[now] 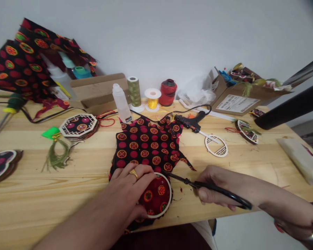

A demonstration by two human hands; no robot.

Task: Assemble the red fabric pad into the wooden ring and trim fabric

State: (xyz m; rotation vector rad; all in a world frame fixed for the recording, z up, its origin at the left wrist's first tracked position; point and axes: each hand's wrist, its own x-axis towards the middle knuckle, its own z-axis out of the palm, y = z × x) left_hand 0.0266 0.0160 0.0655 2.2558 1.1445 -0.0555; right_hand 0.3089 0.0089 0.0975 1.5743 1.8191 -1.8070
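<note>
Now, scissors in right grip, fabric beside

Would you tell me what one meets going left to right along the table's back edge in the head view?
plastic squeeze bottle, green thread spool, gold wire spool, red thread spool, cardboard box

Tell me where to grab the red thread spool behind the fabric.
Wrap your fingers around the wound middle of the red thread spool, coming from the front and slightly above. It stands upright, and the gold thread spool sits close on its left, so that side is tighter.
</note>
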